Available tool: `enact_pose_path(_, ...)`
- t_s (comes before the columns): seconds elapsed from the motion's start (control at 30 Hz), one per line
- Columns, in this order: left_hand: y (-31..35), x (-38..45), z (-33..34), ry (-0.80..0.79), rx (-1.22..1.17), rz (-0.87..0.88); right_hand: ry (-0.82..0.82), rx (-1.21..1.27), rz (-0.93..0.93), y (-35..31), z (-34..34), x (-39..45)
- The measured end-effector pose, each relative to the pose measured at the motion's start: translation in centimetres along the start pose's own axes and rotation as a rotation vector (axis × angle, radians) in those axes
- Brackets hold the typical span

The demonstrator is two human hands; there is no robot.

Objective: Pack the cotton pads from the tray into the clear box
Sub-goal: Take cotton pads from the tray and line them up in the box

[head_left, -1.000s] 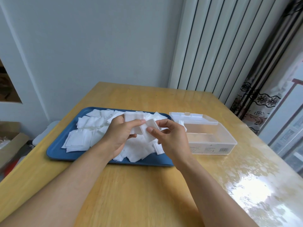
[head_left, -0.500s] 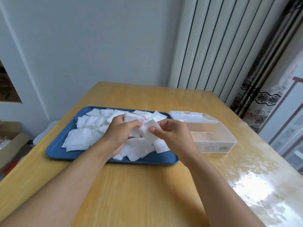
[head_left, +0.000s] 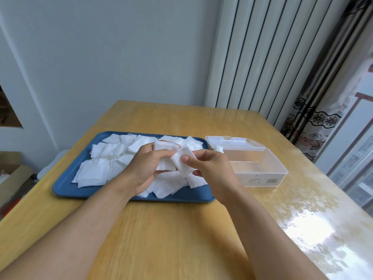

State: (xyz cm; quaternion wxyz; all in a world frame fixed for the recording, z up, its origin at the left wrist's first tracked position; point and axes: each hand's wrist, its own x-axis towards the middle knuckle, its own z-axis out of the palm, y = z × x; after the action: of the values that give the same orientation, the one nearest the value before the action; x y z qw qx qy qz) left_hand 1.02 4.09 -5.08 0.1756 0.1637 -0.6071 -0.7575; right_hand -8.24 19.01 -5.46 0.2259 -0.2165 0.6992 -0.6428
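Note:
A blue tray lies on the wooden table and holds several white square cotton pads in a loose heap. Over the tray's right half, my left hand grips a small stack of pads. My right hand pinches a single pad between thumb and fingers, touching the stack. The clear box stands open just right of the tray, its lid hinged back. A bit of white shows at the box's left inner corner.
The wooden table has a glossy, reflective right side. A white radiator and patterned curtain stand behind. A cardboard box sits on the floor at left.
My right hand has shifted slightly right and down with its pad, turning it against the stack in my left hand. The view has moved a little.

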Motion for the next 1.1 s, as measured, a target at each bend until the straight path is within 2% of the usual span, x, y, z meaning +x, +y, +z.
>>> enact_pose_path(0.13, -0.1, 0.3, 0.0, -0.037, -0.085, -0.041, 0.066, 0.066, -0.005, 0.2, 0.3, 0.2)
enact_pose_path(0.2, -0.2, 0.4, 0.0, -0.045, -0.084, -0.060, 0.048, 0.025, -0.015, 0.1, 0.1, 0.2)
enact_pose_path(0.33, -0.6, 0.4, 0.1, 0.058, -0.031, -0.028, 0.086, -0.087, -0.087, -0.4, -0.2, -0.1)
enact_pose_path(0.43, -0.8, 0.4, 0.3, 0.088, -0.008, -0.018, 0.036, -0.018, -0.075, -0.7, -0.1, -0.3)
enact_pose_path(0.53, -0.9, 0.1, 0.9, 0.039, -0.094, -0.066, -0.017, 0.067, -0.042, -0.7, 1.0, -0.6)
enact_pose_path(0.77, -0.7, -0.2, 1.8, -0.143, -0.334, -0.082, 0.041, 0.161, -0.035, -0.3, 1.8, -0.8)
enact_pose_path(0.97, -1.0, -0.8, 2.2, -0.232, -0.151, 0.040, 0.071, 0.206, -0.045, -0.3, 2.0, -0.9)
enact_pose_path(1.03, -1.0, -0.9, 2.4, -0.188, -0.135, 0.036, 0.120, 0.159, -0.081, -0.2, 2.0, -1.0)
enact_pose_path(1.1, -1.0, -1.0, 2.4, -0.122, -0.186, 0.026, 0.251, -0.074, -0.189, 0.0, 1.7, -0.8)
